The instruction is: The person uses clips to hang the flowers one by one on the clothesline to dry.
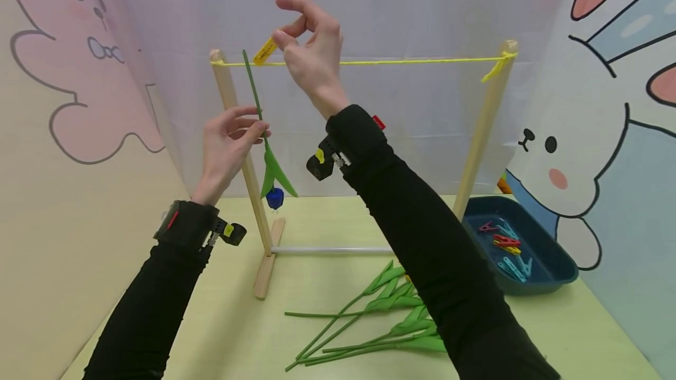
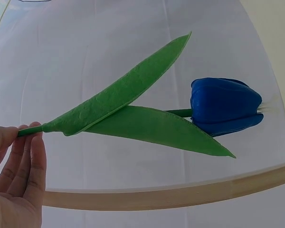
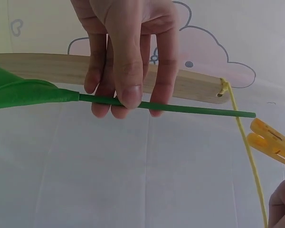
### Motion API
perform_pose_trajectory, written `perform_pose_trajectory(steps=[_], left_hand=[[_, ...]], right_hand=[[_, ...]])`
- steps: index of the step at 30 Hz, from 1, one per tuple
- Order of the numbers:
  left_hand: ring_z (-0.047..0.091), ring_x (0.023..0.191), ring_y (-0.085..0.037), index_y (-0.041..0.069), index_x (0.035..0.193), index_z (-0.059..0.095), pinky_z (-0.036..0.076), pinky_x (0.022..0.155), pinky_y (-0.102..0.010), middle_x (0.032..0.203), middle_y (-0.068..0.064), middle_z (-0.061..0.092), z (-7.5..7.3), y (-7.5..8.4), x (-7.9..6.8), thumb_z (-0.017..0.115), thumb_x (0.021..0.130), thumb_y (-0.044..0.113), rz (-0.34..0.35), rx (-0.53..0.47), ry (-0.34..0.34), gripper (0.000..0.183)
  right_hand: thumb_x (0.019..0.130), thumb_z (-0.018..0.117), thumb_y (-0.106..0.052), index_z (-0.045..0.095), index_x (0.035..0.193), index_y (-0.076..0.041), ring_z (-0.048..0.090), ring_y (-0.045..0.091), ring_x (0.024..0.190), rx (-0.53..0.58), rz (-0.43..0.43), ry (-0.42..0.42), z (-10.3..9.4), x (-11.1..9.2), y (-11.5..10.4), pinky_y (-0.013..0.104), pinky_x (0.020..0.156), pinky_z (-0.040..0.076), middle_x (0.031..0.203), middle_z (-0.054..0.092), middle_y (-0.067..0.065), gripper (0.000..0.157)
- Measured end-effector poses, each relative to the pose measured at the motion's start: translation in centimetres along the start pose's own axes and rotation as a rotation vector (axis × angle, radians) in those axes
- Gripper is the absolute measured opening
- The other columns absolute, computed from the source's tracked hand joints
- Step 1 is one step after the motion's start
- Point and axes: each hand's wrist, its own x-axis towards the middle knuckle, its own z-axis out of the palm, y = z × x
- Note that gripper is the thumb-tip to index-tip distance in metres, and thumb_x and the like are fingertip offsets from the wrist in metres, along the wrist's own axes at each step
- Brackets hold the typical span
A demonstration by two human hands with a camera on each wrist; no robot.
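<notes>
My left hand pinches the green stem of an artificial blue tulip between thumb and fingers. The tulip hangs head down, its two leaves below the hand and the bare stem end pointing up. In the right wrist view that stem end crosses the yellow string near its knot. Up at the right, my right hand pinches a yellow clothespin by its rear end, index finger raised in the head view. The clothespin's tip is close beside the stem end and overlaps the string in the head view.
The string runs between two wooden posts of a frame standing on the table. Several tulips with green stems lie in front, partly behind my right sleeve. A dark blue basin at the right holds several coloured clothespins.
</notes>
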Motion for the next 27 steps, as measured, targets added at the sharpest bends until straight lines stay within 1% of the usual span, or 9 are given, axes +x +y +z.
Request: perform_pose_trajectory(steps=[4, 8, 11, 14, 16, 18, 21, 27], left_hand=[[0.071, 0.078, 0.001, -0.008, 0.126, 0.062, 0.058, 0.078, -0.014, 0.085, 0.022, 0.071, 0.0, 0.0, 0.0, 0.066, 0.096, 0.007, -0.003, -0.003, 0.001, 0.033], [0.071, 0.078, 0.001, -0.008, 0.126, 0.062, 0.059, 0.078, -0.015, 0.085, 0.021, 0.071, 0.0, 0.0, 0.0, 0.067, 0.096, 0.007, -0.006, -0.007, 0.0, 0.033], [0.071, 0.077, 0.001, -0.007, 0.126, 0.062, 0.059, 0.078, -0.015, 0.085, 0.021, 0.071, 0.1, 0.1, 0.0, 0.067, 0.096, 0.007, -0.012, -0.006, 0.001, 0.033], [0.071, 0.077, 0.001, -0.007, 0.126, 0.063, 0.058, 0.078, -0.014, 0.085, 0.021, 0.07, 0.0, 0.1, 0.0, 0.066, 0.097, 0.008, -0.017, 0.002, 0.002, 0.033], [0.071, 0.077, 0.001, -0.007, 0.126, 0.062, 0.058, 0.078, -0.014, 0.085, 0.021, 0.07, 0.1, 0.1, 0.0, 0.066, 0.097, 0.008, -0.018, 0.007, 0.001, 0.033], [0.071, 0.077, 0.002, -0.006, 0.126, 0.063, 0.058, 0.077, -0.014, 0.085, 0.021, 0.07, 0.0, 0.1, 0.0, 0.066, 0.097, 0.008, -0.018, 0.013, 0.0, 0.033], [0.071, 0.077, 0.002, -0.006, 0.126, 0.063, 0.058, 0.077, -0.014, 0.085, 0.021, 0.07, 0.0, 0.1, 0.0, 0.066, 0.097, 0.009, -0.019, 0.019, 0.001, 0.033], [0.071, 0.077, 0.002, -0.006, 0.127, 0.063, 0.058, 0.078, -0.014, 0.085, 0.021, 0.069, 0.0, 0.0, 0.0, 0.065, 0.097, 0.008, -0.028, 0.025, 0.003, 0.033]], right_hand=[[0.093, 0.067, 0.002, 0.064, 0.128, 0.0, 0.064, 0.025, 0.096, -0.005, 0.009, 0.012, 0.5, -0.1, -0.1, 0.012, 0.103, 0.037, 0.074, 0.055, -0.002, 0.035], [0.093, 0.068, 0.001, 0.064, 0.128, -0.002, 0.064, 0.025, 0.096, -0.016, 0.043, 0.02, 1.0, -0.3, -0.2, 0.012, 0.1, 0.038, 0.074, 0.057, -0.001, 0.035], [0.093, 0.068, 0.001, 0.065, 0.128, -0.003, 0.065, 0.024, 0.094, -0.035, 0.062, 0.029, 1.3, -0.4, -0.3, 0.012, 0.099, 0.038, 0.076, 0.061, 0.005, 0.035], [0.092, 0.068, 0.002, 0.065, 0.128, -0.003, 0.066, 0.026, 0.089, -0.044, 0.078, 0.037, 1.5, -0.4, -0.2, 0.015, 0.094, 0.041, 0.082, 0.066, 0.014, 0.036], [0.093, 0.068, 0.001, 0.064, 0.128, -0.004, 0.066, 0.025, 0.088, -0.058, 0.084, 0.037, 1.6, -0.4, -0.2, 0.015, 0.094, 0.042, 0.085, 0.068, 0.016, 0.036], [0.093, 0.068, 0.0, 0.064, 0.129, -0.004, 0.066, 0.024, 0.088, -0.07, 0.094, 0.034, 1.7, -0.5, -0.1, 0.015, 0.093, 0.042, 0.087, 0.069, 0.016, 0.036], [0.093, 0.069, -0.002, 0.064, 0.129, -0.006, 0.066, 0.02, 0.091, -0.104, 0.11, 0.027, 1.8, -0.5, -0.1, 0.014, 0.096, 0.039, 0.088, 0.07, 0.013, 0.036], [0.093, 0.07, -0.005, 0.064, 0.128, -0.009, 0.065, 0.02, 0.095, -0.119, 0.155, 0.008, 1.8, -0.5, -0.1, 0.015, 0.095, 0.038, 0.092, 0.072, 0.012, 0.036]])
